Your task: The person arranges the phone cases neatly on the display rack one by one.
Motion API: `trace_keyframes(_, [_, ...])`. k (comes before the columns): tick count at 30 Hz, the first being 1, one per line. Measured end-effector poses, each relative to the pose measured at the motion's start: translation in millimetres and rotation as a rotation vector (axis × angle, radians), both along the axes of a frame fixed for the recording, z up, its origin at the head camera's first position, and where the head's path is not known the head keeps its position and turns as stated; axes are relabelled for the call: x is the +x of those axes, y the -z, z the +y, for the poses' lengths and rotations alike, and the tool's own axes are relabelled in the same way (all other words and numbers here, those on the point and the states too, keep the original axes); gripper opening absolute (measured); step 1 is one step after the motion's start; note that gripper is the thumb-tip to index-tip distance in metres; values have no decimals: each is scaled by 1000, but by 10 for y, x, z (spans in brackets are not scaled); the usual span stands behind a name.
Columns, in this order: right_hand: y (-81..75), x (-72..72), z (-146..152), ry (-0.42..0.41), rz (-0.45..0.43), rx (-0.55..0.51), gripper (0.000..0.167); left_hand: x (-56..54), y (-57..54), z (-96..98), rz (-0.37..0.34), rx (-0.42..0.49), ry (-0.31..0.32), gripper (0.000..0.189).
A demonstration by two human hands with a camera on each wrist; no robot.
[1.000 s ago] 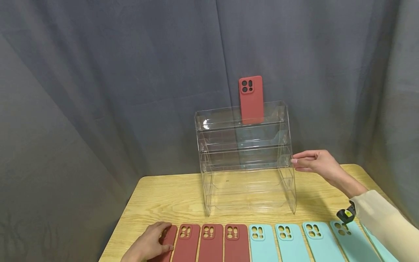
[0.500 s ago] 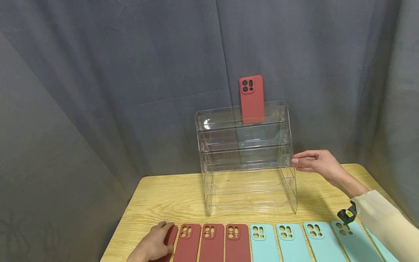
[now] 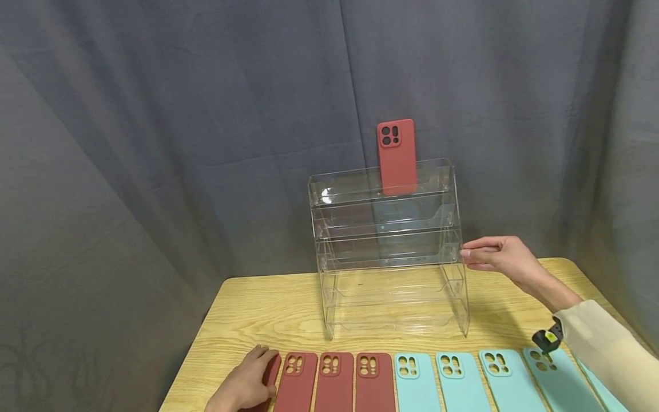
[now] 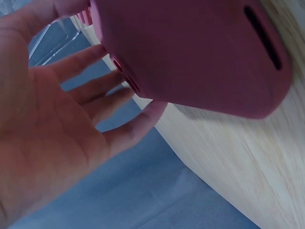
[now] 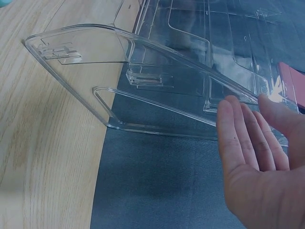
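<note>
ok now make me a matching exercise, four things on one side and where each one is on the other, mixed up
Things
1. left hand
2. right hand
3. upright red case
4. teal cases

Places
A. in the top tier of the clear rack
B. flat on the wooden table, in the right-hand part of the row
C. at the leftmost red case in the row
D. beside the rack, fingertips at its right side

Right pairs: 1-C, 2-D, 3-A, 4-B
</note>
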State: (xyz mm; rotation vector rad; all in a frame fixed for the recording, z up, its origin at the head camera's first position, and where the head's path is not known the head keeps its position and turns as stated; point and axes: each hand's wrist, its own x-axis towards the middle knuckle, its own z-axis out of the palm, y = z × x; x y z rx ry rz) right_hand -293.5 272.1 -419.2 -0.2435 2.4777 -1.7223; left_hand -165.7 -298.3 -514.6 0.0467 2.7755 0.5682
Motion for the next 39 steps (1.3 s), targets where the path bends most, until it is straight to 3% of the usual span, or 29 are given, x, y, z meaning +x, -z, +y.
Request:
trace_keyframes(4, [6, 7, 6, -4, 1, -12, 57, -11, 15, -24, 1, -3, 26, 71])
trace_keyframes(11, [16, 2, 8, -15, 9, -35, 56, -18, 45, -53, 73, -32, 64, 68])
trace_keyframes(18, [22, 4, 3, -14, 0, -47, 56, -4, 4, -50, 21, -53, 41, 69])
trace_keyframes(24, [14, 5, 7, -18, 5, -50, 57, -27, -17, -57, 24, -50, 56, 69])
trace_keyframes(32, [11, 2, -5, -13, 4, -50, 56, -98, 32, -99, 93, -78, 76, 74])
trace_keyframes(39, [29, 7, 5, -18, 8, -52, 54, -153, -63, -94, 198, -140, 46, 79])
